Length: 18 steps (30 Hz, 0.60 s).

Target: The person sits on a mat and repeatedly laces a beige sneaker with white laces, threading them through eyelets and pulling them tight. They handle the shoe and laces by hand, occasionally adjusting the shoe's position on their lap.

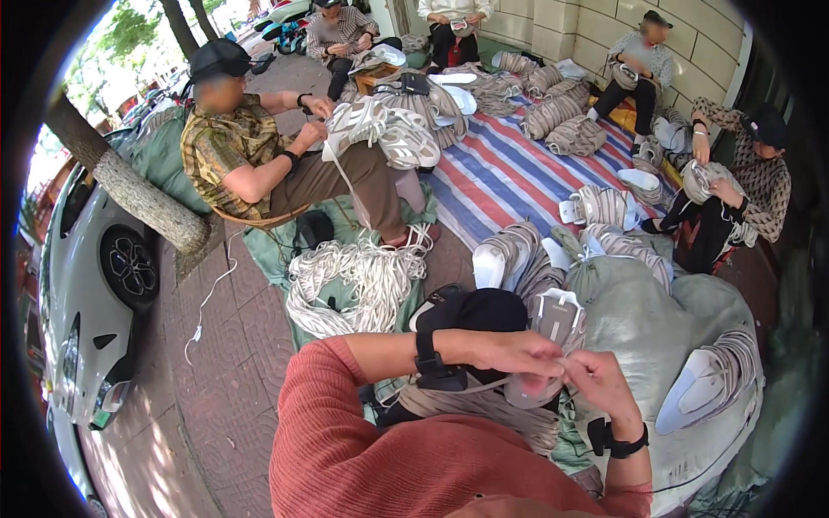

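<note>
My left hand (518,352) and my right hand (598,378) meet in front of my chest, fingertips pinched together on a thin pale shoelace (485,388). Most of the lace between the fingers is hidden. Just beneath them lies a grey and white shoe upper (558,321), its toe part partly covered by my hands. A stack of grey-beige shoe uppers (484,413) rests across my lap. Beside my left forearm is a black rounded cloth thing (484,311), its kind unclear. Both wrists carry black bands.
A large pale-green sack (635,319) bulges at my right, with bundled uppers (712,380) on it. White laces (354,281) heap on green cloth ahead left. Several seated people handle uppers around a striped sheet (509,173). A tree trunk (142,194) and car (104,276) stand left.
</note>
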Tool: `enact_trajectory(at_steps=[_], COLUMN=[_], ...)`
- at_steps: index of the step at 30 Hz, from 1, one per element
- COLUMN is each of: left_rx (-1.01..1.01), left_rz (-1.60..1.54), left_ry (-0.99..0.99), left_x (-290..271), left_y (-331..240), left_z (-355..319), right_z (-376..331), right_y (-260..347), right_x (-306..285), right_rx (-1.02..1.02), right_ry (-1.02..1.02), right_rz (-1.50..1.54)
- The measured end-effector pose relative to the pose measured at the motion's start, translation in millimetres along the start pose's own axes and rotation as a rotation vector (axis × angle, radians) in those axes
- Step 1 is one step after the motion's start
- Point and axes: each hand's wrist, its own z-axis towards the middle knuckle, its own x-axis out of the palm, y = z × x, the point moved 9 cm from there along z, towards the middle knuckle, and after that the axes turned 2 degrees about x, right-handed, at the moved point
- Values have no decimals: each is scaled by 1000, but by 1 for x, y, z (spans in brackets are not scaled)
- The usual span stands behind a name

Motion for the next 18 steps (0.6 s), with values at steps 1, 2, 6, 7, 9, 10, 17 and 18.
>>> enact_trajectory(at_steps=[1, 2, 6, 7, 9, 10, 17, 18], left_rx=[5, 2, 72, 59, 47, 24, -26, -26], left_rz=[-45, -91, -281, -282, -260, -206, -156, -122], left_ry=[-29, -66, -247, -298, -443, -471, -468, -501], left_x=[-8, -21, -103, -125, -160, -171, -198, -203], left_y=[-3, -7, -20, -20, -23, -24, -22, -27], left_z=[0, -8, -53, -65, -90, -103, -160, -170], right_z=[-5, -13, -66, -84, -114, -130, -293, -326], right_y=[-11, -30, -76, -80, -94, -107, -204, -216], right_x=[-14, -33, -90, -102, -128, -143, -305, -332], right_rx=[78, 152, 191, 156, 5, -13, -72, -83], right_ry=[-41, -76, -292, -356, -391, -495, -1305, -1364], right_rz=[35, 80, 593, 708, 789, 877, 1062, 1020])
